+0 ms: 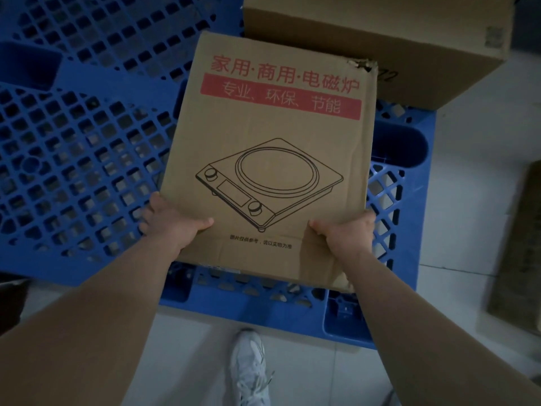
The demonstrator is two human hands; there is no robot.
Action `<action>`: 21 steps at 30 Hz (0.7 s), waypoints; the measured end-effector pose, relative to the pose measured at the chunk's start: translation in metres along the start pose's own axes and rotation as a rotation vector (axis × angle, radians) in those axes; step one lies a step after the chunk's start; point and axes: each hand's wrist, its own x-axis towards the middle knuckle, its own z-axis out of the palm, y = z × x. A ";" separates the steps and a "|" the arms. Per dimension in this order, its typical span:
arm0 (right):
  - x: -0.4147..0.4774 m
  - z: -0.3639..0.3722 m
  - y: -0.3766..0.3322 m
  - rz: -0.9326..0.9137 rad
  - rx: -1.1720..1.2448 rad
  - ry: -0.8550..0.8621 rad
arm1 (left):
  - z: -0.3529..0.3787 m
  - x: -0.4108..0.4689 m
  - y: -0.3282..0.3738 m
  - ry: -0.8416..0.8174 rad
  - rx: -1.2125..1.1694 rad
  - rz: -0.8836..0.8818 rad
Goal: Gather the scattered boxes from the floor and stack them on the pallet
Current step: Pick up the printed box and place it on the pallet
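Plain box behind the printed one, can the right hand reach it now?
Probably not: the right hand grips the cooker box, which lies between it and the plain box.

I count two boxes: printed box [263, 159], plain box [380, 39]. Two pallets: left pallet [73, 171], right pallet [409, 177]. One shoe [251, 367].

left hand [172, 222]: thumb on top, gripping | right hand [344, 232]: gripping, fingers apparently underneath | both arms outstretched
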 end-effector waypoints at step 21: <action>-0.012 -0.051 -0.001 -0.104 -0.158 -0.122 | 0.029 -0.072 0.042 0.020 0.189 0.147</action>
